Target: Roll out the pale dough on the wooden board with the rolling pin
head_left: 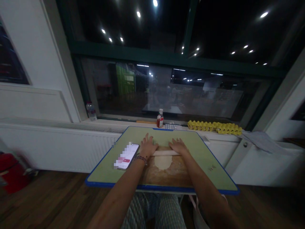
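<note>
A pale rolling pin (pixel 166 153) lies crosswise over a flattened, oval sheet of dough (pixel 163 163). At the pin's left end rests my left hand (pixel 147 147), its fingers spread and pointing forward; a beaded bracelet circles that wrist. My right hand (pixel 179 147) lies over the other end, fingers stretched out past the pin. Neither hand visibly wraps its fingers around it. Under the dough is a brown wooden board (pixel 176 178), dusted with flour in places. A phone (pixel 127 157) with a lit, partly blurred screen lies left of my left hand.
The board sits on a light green, blue-edged table (pixel 202 159). Along the windowsill behind stand a clear bottle (pixel 91 111), a small bottle of reddish liquid (pixel 160 119) and yellow egg cartons (pixel 214 127). A grey cloth (pixel 260 141) hangs at right. A red container (pixel 13 173) stands on the floor at left.
</note>
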Demonstrator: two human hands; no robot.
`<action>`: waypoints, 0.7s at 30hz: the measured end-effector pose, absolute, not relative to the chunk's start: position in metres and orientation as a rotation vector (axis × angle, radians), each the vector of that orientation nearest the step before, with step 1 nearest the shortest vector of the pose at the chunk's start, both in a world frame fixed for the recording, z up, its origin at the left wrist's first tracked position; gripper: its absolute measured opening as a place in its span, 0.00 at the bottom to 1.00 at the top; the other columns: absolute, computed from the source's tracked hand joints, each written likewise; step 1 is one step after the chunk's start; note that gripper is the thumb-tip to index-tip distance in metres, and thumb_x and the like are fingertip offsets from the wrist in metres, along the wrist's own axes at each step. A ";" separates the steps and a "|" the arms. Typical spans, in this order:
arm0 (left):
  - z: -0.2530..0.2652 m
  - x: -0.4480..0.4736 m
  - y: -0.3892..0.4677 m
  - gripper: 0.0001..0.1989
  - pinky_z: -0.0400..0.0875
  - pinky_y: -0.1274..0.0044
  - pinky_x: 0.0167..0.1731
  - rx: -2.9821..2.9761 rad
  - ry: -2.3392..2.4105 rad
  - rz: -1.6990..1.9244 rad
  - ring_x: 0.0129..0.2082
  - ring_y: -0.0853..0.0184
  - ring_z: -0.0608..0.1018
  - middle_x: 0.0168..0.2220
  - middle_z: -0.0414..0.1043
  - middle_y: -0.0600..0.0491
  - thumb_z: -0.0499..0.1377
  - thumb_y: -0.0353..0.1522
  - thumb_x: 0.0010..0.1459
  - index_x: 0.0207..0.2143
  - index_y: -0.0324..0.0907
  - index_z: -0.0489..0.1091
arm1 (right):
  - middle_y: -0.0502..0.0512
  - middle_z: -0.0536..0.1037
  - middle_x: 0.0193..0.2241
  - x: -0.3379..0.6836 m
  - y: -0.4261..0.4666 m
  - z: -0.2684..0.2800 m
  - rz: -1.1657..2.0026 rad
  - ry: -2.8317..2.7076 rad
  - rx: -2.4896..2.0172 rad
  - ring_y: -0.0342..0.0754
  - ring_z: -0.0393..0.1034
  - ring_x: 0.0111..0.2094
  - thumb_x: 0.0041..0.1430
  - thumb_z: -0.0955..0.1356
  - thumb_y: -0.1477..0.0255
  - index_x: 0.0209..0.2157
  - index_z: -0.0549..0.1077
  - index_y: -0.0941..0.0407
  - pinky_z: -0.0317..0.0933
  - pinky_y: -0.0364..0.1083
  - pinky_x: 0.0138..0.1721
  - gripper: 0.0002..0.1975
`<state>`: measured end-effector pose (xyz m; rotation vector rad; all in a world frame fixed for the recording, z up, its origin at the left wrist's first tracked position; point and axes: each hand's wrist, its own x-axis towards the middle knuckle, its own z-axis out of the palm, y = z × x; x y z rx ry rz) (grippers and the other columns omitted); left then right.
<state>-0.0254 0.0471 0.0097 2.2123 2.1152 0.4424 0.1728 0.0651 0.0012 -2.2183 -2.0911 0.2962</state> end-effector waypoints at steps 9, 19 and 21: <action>0.010 -0.027 0.060 0.24 0.55 0.65 0.58 2.127 2.206 0.466 0.63 0.54 0.59 0.68 0.48 0.42 0.54 0.39 0.59 0.57 0.40 0.64 | 0.71 0.59 0.64 0.166 0.070 0.001 -0.016 -1.760 -2.363 0.62 0.41 0.68 0.66 0.55 0.61 0.59 0.66 0.66 0.37 0.59 0.63 0.30; 0.011 -0.029 0.057 0.19 0.63 0.67 0.53 2.144 2.183 0.514 0.59 0.55 0.64 0.59 0.63 0.41 0.52 0.38 0.61 0.51 0.41 0.70 | 0.71 0.73 0.52 0.166 0.073 -0.002 -0.037 -1.779 -2.301 0.61 0.60 0.59 0.65 0.57 0.62 0.52 0.72 0.65 0.57 0.54 0.53 0.26; 0.014 -0.028 0.054 0.17 0.64 0.67 0.52 2.141 2.160 0.519 0.57 0.56 0.65 0.56 0.66 0.41 0.52 0.37 0.61 0.49 0.41 0.71 | 0.70 0.75 0.50 0.167 0.073 -0.001 -0.050 -1.818 -2.267 0.60 0.63 0.57 0.66 0.57 0.63 0.50 0.74 0.64 0.59 0.52 0.50 0.24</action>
